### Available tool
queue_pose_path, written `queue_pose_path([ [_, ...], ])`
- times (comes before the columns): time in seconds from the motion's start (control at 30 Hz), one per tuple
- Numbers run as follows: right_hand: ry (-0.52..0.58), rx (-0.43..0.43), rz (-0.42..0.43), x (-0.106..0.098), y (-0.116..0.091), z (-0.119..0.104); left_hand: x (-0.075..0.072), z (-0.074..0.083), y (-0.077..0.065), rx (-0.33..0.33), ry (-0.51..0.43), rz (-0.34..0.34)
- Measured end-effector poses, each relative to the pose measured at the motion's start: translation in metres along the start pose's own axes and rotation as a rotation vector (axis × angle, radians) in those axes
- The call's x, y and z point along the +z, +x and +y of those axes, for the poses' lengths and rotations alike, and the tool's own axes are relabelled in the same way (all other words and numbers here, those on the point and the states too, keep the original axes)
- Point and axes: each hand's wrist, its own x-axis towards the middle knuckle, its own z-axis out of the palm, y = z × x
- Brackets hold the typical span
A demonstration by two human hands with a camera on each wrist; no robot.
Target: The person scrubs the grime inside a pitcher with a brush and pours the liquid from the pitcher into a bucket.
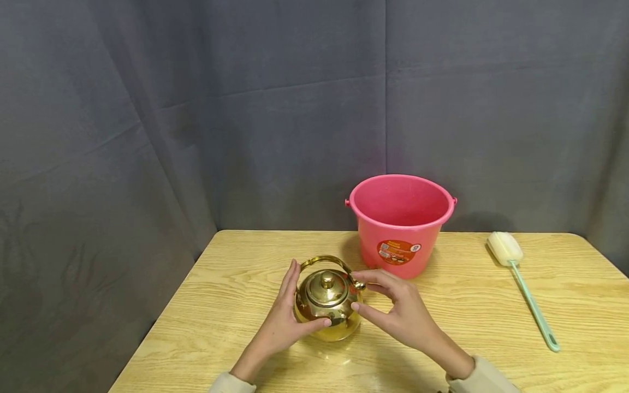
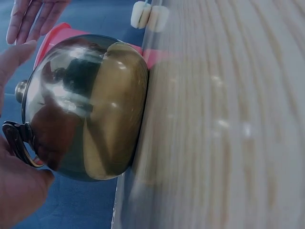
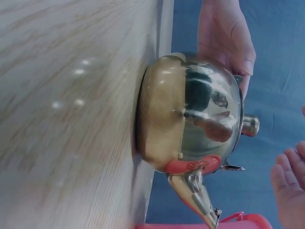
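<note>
A shiny gold-coloured teapot (image 1: 344,319) with a knobbed lid (image 1: 326,289) and an arched handle (image 1: 321,258) stands upright on the table. Its spout (image 3: 193,193) points toward the bucket. At the teapot's left side is my left hand (image 1: 285,322), fingers fairly straight and thumb spread across the front; whether every finger touches the metal is unclear. My right hand (image 1: 400,311) hovers by the spout side, thumb and fingers parted. In the right wrist view, a gap shows between the right hand's fingers (image 3: 286,179) and the teapot.
Behind the teapot to the right stands a pink bucket (image 1: 400,243) with a red label. A sponge brush (image 1: 533,305) with a white head and pale green handle lies at the right of the wooden table (image 1: 221,305). Grey cloth (image 1: 295,136) hangs behind and at the left.
</note>
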Motion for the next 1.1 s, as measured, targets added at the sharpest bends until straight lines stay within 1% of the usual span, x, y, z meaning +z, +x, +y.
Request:
queue_pose_path([
  [0.33,0.095,0.035,-0.018,0.004,0.004,0.009,0.001,0.001,-0.001,-0.028,-0.007,-0.020],
  [0.5,0.140,0.083,-0.036,0.006,0.006,0.010,0.001,0.001,0.000,-0.026,-0.001,-0.022],
  [0.63,0.161,0.134,-0.055,0.007,0.008,0.012,0.001,0.001,-0.001,-0.025,-0.016,-0.027],
  [0.73,0.177,0.154,-0.063,0.008,0.010,0.012,0.002,0.001,-0.001,-0.031,-0.025,-0.030],
  [0.87,0.183,0.158,-0.070,0.010,0.012,0.012,0.002,0.002,-0.002,-0.051,-0.012,-0.029],
  [1.1,0.180,0.151,-0.081,0.012,0.015,0.011,0.001,0.004,-0.002,-0.054,0.001,-0.022],
])
